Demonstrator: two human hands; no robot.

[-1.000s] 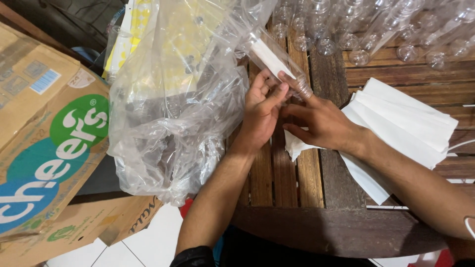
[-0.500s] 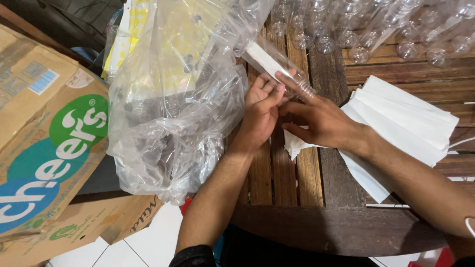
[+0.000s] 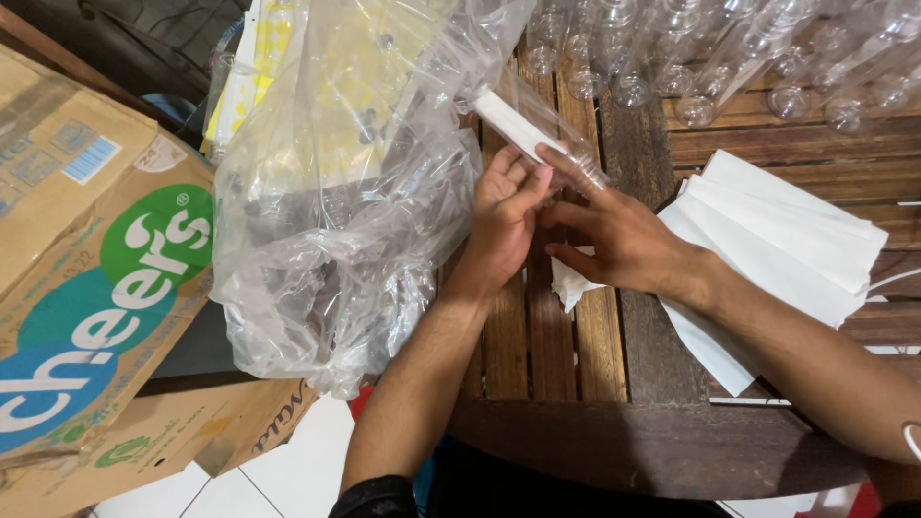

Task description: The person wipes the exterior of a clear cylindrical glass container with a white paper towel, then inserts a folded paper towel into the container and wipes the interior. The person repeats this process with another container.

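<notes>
Slatted wooden table (image 3: 537,345) bears white sheets (image 3: 796,240), clear tubes (image 3: 710,67).

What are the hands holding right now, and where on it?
Both hands grip one clear plastic tube with a white insert, at its near open end: left hand beneath, right hand fingertips on the rim.

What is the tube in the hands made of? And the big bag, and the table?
The tube looks like clear hard plastic: you can see a white roll inside it. The bag seems thin soft plastic, see-through, crinkled and shiny. The table looks like dark wood: slats with grain lines and gaps. Both the left hand and right hand hold the tube.
</notes>
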